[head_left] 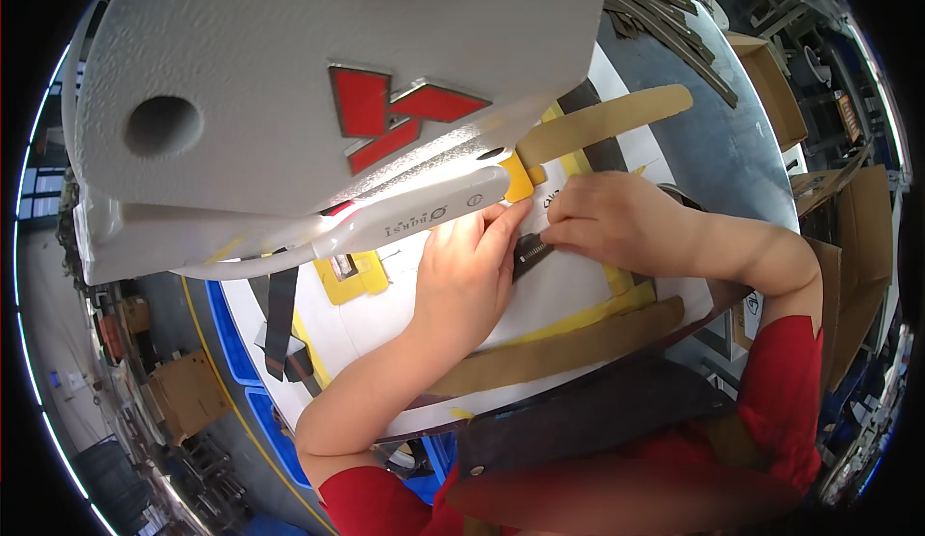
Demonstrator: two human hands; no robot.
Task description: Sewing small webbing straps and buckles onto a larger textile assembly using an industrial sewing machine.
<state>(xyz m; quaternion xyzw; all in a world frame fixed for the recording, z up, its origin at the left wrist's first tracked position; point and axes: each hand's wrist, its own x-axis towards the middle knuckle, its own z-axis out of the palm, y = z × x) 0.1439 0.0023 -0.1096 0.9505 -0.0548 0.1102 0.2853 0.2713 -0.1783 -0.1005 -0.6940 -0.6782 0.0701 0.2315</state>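
A large light-grey sewing machine (pixel 241 35) with red emblem pieces fills the upper left. Its tubular lamp (pixel 424 210) lights the spot where my hands meet. My left hand (pixel 464 271) lies just below the lamp's end, thumb and forefinger close together at a dark narrow strip (pixel 529 250) with fine light ridges. From the right, my right hand (pixel 612 223) pinches the strip's upper end, its fingers curled in. The strip's kind is unclear, and fingers cover part of it. Beside the fingertips is a yellow piece (pixel 518 177) at the lamp's tip.
Brown curved strips (pixel 568 348) and yellow tape edge the white work surface (pixel 385 319). Another brown strip (pixel 607 121) juts out behind my hands. Dark strips (pixel 665 20) are piled at the far right. Cardboard boxes (pixel 853 247) stand right, blue bins (pixel 270 420) lower left.
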